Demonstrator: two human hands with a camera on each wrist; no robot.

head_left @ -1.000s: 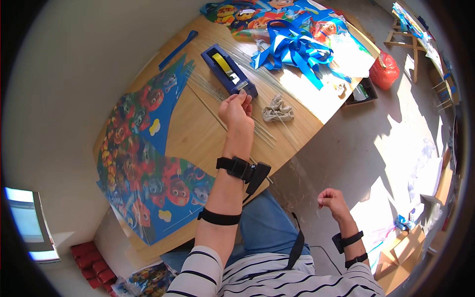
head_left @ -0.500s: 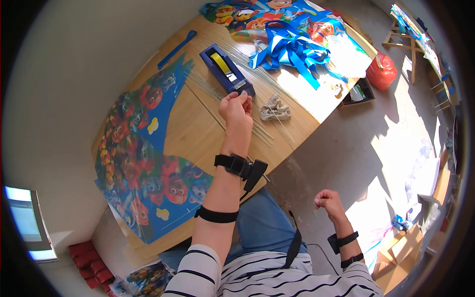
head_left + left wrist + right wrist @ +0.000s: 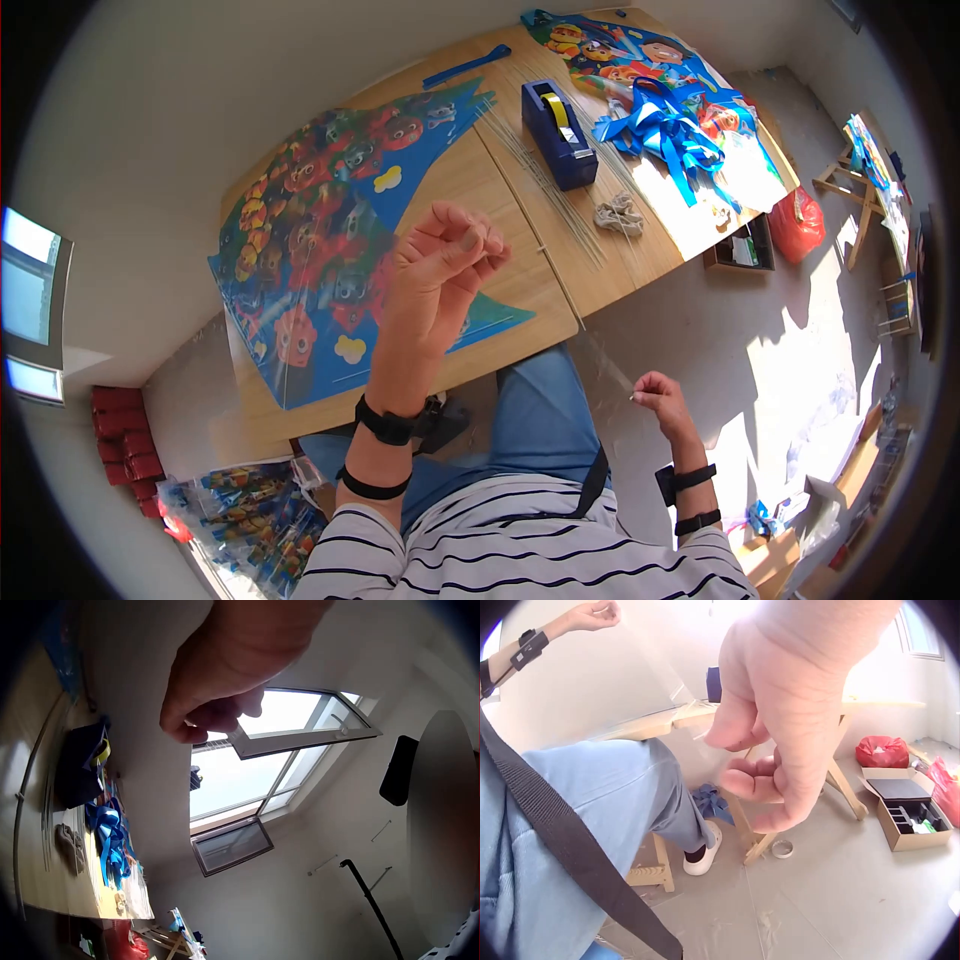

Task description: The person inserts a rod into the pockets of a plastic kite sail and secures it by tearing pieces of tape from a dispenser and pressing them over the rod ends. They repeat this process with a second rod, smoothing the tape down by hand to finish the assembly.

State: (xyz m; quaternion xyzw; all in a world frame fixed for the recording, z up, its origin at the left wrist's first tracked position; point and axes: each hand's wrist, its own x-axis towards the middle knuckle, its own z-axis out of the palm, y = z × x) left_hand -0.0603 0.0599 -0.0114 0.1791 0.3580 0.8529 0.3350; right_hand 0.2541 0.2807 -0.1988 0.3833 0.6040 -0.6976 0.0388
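A strip of clear tape (image 3: 660,664) spans the air between both hands, seen best in the right wrist view. My left hand (image 3: 440,265) pinches one end at its fingertips, raised over the table's front part. The other end is pinched between thumb and finger of my right hand (image 3: 662,402), beside the table and to the right of my knee. Under the left hand lies a blue printed sheet (image 3: 320,215) with cartoon characters. Right of it stands a dark blue tape dispenser (image 3: 560,140) with a yellow core.
Thin rods (image 3: 552,190) lie by the dispenser, near a crumpled beige cloth (image 3: 620,215). Blue ribbon (image 3: 668,130) is heaped over another printed sheet. An open box (image 3: 915,817) and red bags (image 3: 882,751) sit on the floor.
My left hand has come away from the tape dispenser, moving left and toward me. The right hand stays low at the right. The head view has turned left.
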